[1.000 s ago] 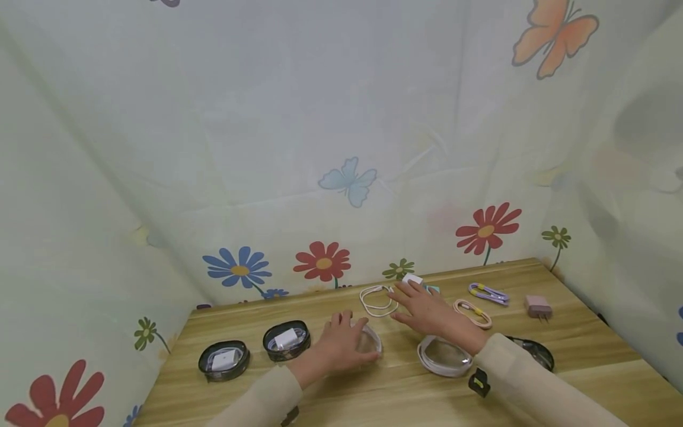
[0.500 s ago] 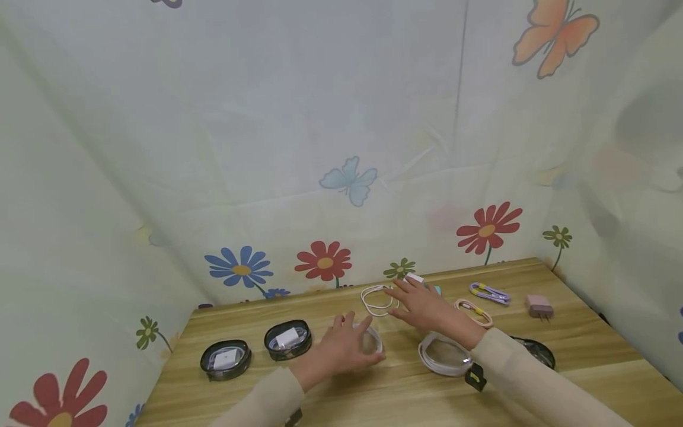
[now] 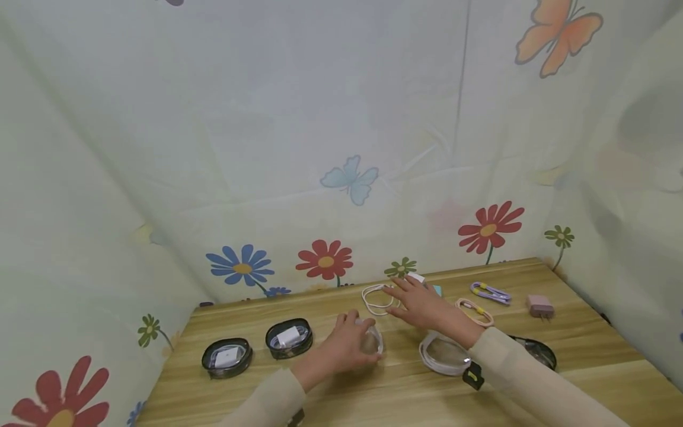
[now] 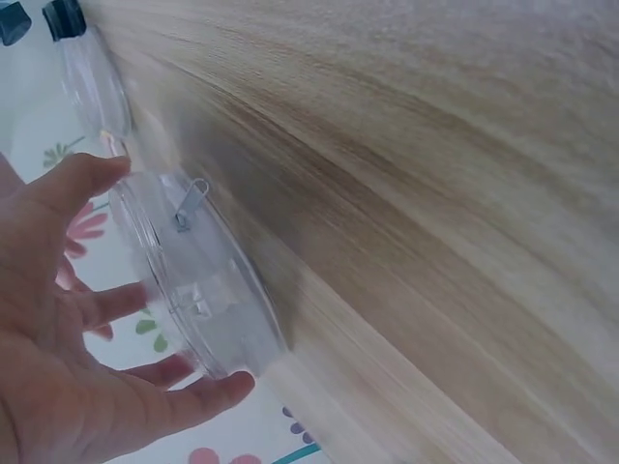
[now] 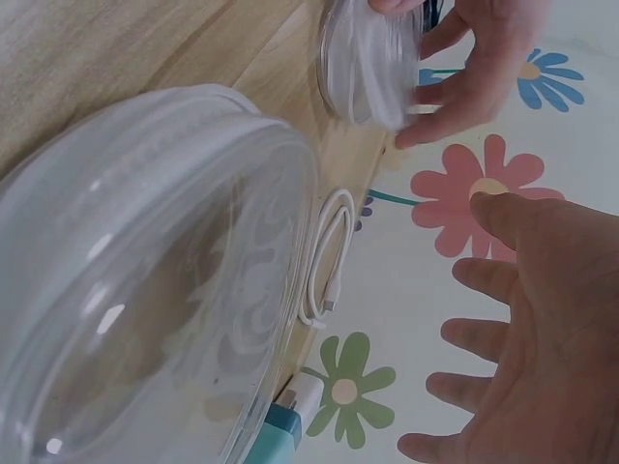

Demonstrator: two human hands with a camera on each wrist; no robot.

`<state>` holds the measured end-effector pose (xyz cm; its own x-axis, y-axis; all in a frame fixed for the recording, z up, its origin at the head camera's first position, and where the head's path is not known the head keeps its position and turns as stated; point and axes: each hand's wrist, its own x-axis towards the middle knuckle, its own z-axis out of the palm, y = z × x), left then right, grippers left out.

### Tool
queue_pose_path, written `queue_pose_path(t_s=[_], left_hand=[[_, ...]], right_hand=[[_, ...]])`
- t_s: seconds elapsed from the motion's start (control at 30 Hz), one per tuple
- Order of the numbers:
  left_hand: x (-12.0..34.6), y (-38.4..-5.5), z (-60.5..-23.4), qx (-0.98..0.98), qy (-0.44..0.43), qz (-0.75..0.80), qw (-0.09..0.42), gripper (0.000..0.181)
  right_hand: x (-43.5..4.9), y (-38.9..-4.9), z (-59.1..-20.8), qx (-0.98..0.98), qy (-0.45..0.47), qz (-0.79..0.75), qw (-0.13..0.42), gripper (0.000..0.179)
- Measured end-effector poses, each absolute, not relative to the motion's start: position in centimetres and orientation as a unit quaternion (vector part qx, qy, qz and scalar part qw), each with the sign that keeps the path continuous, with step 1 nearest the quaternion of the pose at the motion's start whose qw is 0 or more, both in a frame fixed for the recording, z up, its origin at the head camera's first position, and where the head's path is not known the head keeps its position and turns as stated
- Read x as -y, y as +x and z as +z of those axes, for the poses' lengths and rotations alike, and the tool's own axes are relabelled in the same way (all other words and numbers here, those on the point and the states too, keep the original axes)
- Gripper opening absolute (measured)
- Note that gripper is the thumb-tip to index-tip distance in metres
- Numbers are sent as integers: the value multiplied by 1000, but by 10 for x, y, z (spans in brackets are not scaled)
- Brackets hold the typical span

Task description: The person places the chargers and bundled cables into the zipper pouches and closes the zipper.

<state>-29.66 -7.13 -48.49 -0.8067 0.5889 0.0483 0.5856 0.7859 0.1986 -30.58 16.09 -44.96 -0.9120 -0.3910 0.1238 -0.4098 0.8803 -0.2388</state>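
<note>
A small clear zippered case rests on the wooden table, its metal zip pull showing in the left wrist view. My left hand grips it from above, thumb on one side and fingertips around the other. Over the table to the right is my right hand, fingers straight and spread, holding nothing. A larger clear case with a white zip band lies below that wrist. Beyond it are a coiled white cable and a white plug, partly behind the right hand, beside a teal one.
Two black-rimmed cases on the left hold white chargers and cables. Another black case is partly covered by the right sleeve. Toward the back right lie a purple cable, a peach cable and a pink plug. Flowered cloth encloses the table.
Both hands stay nearly in place. The left fingers have shifted slightly on the clear case; the whole scene moves a little with the head.
</note>
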Motion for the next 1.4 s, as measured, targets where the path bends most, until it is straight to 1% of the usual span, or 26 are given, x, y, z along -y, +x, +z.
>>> queue_pose_path(t_s=[0.3,0.53,0.77,0.9,1.03,1.2,1.4], left_hand=[[77,-299,-488,-934,316,163,-7,76],[82,-295,-490,-927,316,201,-15,82],[86,-293,-492,-919,326,218,-49,82],[87,-290,-492,-918,324,221,-61,82],[88,-290,-492,-918,322,224,-64,83],[89,-289,-492,-918,321,223,-66,83],[90,-288,-490,-920,319,220,-62,83]], right_hand=[[-158,-309,-448,970,205,126,45,53],[-158,-316,-450,970,207,119,43,53],[-159,-331,-451,960,244,123,54,54],[-158,-343,-448,952,268,145,29,56],[-157,-357,-445,945,283,162,-5,64],[-156,-374,-446,948,268,161,-54,77],[-156,-390,-446,951,252,145,-105,86]])
